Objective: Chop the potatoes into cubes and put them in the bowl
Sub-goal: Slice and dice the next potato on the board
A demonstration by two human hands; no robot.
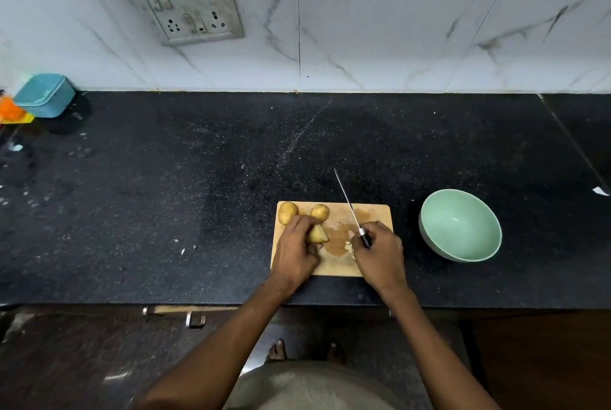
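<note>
Left hand (295, 252) covers most of a cut potato piece (317, 234); only its pale cut face and some skin show, and the fingertips are hidden behind it. Fingers are curled round that piece, holding it on the wooden cutting board (337, 262). Right hand (380, 252) is wrapped tight on the black handle of the knife (350, 208), blade angled up and away over the board's far edge, off the potato. Pale bits under the right hand are too obscured to identify. Two whole potatoes (287, 212) sit at the board's far-left corner. Mint-green bowl (459, 252), right of the board on the black counter (165, 194), holds nothing visible.
</note>
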